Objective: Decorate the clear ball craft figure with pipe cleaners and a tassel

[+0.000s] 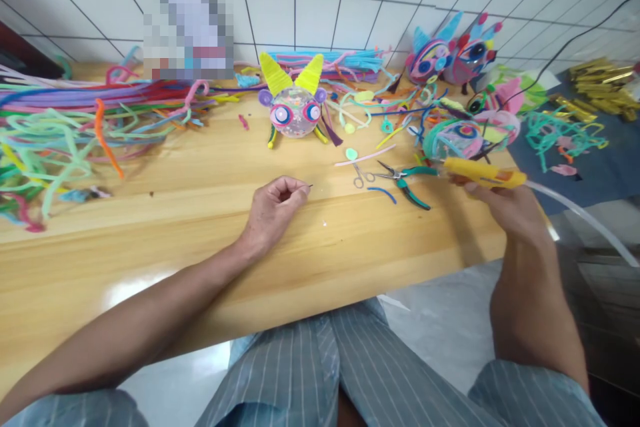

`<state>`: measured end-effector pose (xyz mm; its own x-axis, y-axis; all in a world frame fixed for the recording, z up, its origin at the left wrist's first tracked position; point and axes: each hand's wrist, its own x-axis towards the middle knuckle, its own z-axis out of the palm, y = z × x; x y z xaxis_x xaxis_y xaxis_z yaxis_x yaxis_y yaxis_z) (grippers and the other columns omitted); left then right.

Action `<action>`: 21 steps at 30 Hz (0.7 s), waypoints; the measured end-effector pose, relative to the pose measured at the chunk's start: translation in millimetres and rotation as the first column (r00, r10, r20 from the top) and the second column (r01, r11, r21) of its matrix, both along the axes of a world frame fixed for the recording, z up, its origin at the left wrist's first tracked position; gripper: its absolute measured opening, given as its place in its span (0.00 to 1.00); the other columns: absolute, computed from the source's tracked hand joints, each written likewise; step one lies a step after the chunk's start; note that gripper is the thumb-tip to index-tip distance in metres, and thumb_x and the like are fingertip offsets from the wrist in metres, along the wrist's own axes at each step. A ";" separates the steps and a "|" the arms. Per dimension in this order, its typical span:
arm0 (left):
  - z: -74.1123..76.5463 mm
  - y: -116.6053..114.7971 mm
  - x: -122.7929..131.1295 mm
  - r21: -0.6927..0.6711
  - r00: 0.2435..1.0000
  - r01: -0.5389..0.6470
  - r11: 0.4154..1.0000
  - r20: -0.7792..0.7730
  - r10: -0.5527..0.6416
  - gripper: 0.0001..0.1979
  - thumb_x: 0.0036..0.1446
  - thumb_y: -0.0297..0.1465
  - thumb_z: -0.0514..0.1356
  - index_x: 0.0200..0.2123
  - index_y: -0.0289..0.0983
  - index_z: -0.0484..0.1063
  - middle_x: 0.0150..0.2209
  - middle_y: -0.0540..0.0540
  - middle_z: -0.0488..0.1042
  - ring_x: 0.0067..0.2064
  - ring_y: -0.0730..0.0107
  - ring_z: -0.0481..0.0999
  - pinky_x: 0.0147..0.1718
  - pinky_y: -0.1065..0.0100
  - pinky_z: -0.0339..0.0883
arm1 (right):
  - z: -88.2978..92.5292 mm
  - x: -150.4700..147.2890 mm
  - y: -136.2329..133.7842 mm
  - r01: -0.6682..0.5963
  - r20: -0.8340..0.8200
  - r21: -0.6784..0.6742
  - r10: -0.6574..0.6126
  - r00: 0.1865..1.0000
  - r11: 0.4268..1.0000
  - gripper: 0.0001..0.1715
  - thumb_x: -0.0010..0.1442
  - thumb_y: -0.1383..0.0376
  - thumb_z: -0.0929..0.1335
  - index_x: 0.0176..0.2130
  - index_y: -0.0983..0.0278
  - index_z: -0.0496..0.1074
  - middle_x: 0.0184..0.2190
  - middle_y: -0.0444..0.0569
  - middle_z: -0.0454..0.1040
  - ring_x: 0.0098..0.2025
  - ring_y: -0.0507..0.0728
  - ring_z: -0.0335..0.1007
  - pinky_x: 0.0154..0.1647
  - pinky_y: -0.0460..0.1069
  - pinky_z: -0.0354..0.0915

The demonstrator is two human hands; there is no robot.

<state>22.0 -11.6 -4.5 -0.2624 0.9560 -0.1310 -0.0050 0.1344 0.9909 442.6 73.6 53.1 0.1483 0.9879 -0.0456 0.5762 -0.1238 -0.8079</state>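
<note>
My left hand (280, 208) rests over the middle of the wooden table (200, 273), thumb and forefinger pinched. A tiny dark tip pokes out of the pinch; its kind is too small to make out. On the right, my right hand (515, 207) is wrapped round a yellow hot glue gun (485, 173), its nozzle pointing left and a clear glue stick (585, 213) trailing from its back. Beyond my left hand stands a clear ball figure (295, 112) with yellow horns and ringed eyes. Green-handled pliers (406, 180), small scissors (361, 175) and a blue pipe cleaner piece (383, 193) lie between my hands.
Loose pipe cleaners (60, 140) are heaped at the left. Finished-looking decorated figures (433, 60) stand at the back right, with another decorated ball (457, 140) near the glue gun. Gold strips (603, 83) lie on a dark cloth. A tiled wall (320, 0) closes the back.
</note>
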 end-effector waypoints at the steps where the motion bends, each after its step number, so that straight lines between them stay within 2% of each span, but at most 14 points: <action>1: 2.3 0.5 -0.2 -0.023 1.000 -0.001 1.000 0.015 0.002 0.11 0.49 0.39 0.71 0.28 0.37 0.80 0.26 0.51 0.77 0.28 0.75 0.68 0.30 0.71 0.65 | 4.2 -5.0 -0.1 -0.030 -0.044 0.070 0.034 0.998 0.997 0.05 0.61 0.66 0.78 0.40 0.63 0.85 0.42 0.56 0.88 0.48 0.62 0.84 0.58 0.58 0.74; 3: 7.8 1.3 -0.5 -0.058 0.998 -0.008 0.998 0.058 0.011 0.11 0.48 0.38 0.72 0.28 0.37 0.79 0.24 0.52 0.75 0.25 0.78 0.63 0.27 0.72 0.60 | 13.4 -21.1 0.6 -0.103 -0.113 0.173 0.124 0.986 0.979 0.15 0.58 0.59 0.82 0.42 0.63 0.85 0.42 0.57 0.89 0.45 0.63 0.85 0.55 0.58 0.76; 5: 14.1 1.8 -1.0 -0.084 0.991 -0.015 0.996 0.128 0.025 0.12 0.47 0.39 0.73 0.28 0.37 0.78 0.23 0.53 0.73 0.22 0.79 0.60 0.23 0.72 0.55 | 22.6 -43.9 4.0 -0.193 -0.146 0.220 0.228 0.963 0.956 0.22 0.54 0.51 0.85 0.40 0.63 0.85 0.39 0.56 0.88 0.42 0.63 0.85 0.51 0.58 0.78; 9: 29.7 2.4 -1.5 -0.122 0.960 0.000 0.993 0.277 0.034 0.14 0.49 0.41 0.74 0.28 0.39 0.76 0.18 0.56 0.66 0.19 0.79 0.58 0.19 0.72 0.51 | 30.9 -94.0 18.7 -0.397 -0.145 0.237 0.436 0.888 0.887 0.26 0.53 0.43 0.85 0.35 0.59 0.82 0.33 0.50 0.86 0.38 0.62 0.82 0.44 0.57 0.79; 14: 44.3 12.2 0.8 -0.130 0.942 0.041 0.991 0.336 0.005 0.15 0.50 0.42 0.73 0.27 0.39 0.74 0.15 0.56 0.64 0.17 0.78 0.56 0.18 0.72 0.48 | 13.1 -129.8 37.5 -0.551 -0.067 0.219 0.576 0.815 0.805 0.24 0.58 0.42 0.82 0.39 0.56 0.82 0.34 0.46 0.84 0.37 0.61 0.80 0.40 0.56 0.78; 18: 38.3 28.9 8.7 -0.119 0.912 0.032 0.992 0.409 0.020 0.14 0.51 0.40 0.73 0.27 0.39 0.75 0.17 0.56 0.65 0.18 0.80 0.57 0.19 0.73 0.48 | -5.8 -133.2 41.7 -0.631 0.020 0.265 0.650 0.760 0.729 0.17 0.65 0.46 0.80 0.43 0.54 0.85 0.36 0.45 0.85 0.35 0.60 0.80 0.37 0.54 0.76; 21: 30.4 40.4 16.2 -0.136 0.888 0.048 0.989 0.460 0.020 0.12 0.52 0.38 0.73 0.28 0.39 0.75 0.17 0.56 0.65 0.18 0.80 0.57 0.19 0.73 0.48 | -14.5 -129.8 39.3 -0.638 0.062 0.279 0.650 0.758 0.718 0.16 0.67 0.47 0.79 0.48 0.53 0.86 0.40 0.46 0.87 0.37 0.61 0.82 0.39 0.55 0.77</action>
<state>38.2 28.8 25.9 -0.1268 0.9219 -0.3661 -0.4519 0.2749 0.8487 312.8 112.9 38.6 -0.5243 0.8167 0.2408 0.4051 0.4881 -0.7731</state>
